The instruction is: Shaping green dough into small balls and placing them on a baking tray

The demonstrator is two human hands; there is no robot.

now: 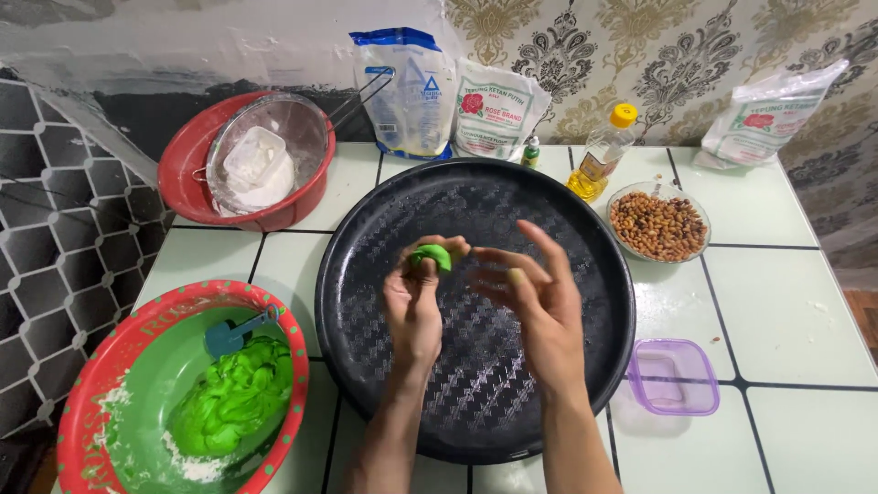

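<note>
My left hand (416,291) pinches a small lump of bright green dough (432,256) between thumb and fingers above the big round black tray (366,274). Just to its right my right hand (540,293) is spread, fingers apart, palm turned toward the dough, holding nothing. At the lower left a red-rimmed green bowl (101,366) holds a mass of the same green dough (233,398), some white flour and a blue scraper (240,331).
A red basin (183,165) with a sieve (265,151) of white flour stands at the back left. Flour bags (407,87), an oil bottle (604,151), a glass bowl of peanuts (658,224) and a purple container (672,377) sit around the tray on white tiles.
</note>
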